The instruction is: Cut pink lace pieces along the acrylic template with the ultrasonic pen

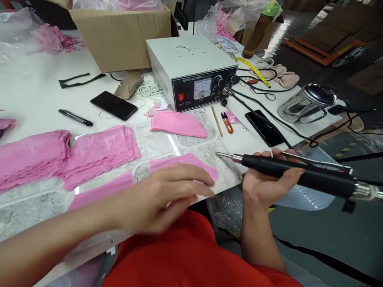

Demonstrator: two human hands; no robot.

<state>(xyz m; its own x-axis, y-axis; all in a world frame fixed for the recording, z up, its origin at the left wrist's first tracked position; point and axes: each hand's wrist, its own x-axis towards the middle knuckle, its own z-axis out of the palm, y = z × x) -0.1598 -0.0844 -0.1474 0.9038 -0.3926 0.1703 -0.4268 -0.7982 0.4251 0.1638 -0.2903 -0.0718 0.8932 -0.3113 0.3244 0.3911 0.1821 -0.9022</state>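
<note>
My right hand (263, 189) is wrapped round the black handpiece of an ultrasonic spot welder (299, 175), its pointed metal tip (226, 155) aimed left over the table edge. A thin metal tool (317, 161), perhaps tweezers, lies along the same hand. Palm down, my left hand (170, 193) reaches over a cut pink fabric piece (191, 161), fingers stretched out and a little blurred. I cannot tell whether it presses on the cloth. Another pink piece (104, 189) lies under my left forearm, and a folded pink stack (179, 123) sits behind.
Pink lace stacks (103, 151) lie at left, near a marker (75, 117) and a phone (113, 105). The welder's control box (191, 67) stands behind, cabled to the handpiece. Thread snips (227, 122), a second phone (265, 128) and a steel-lidded jug (308, 103) are at right.
</note>
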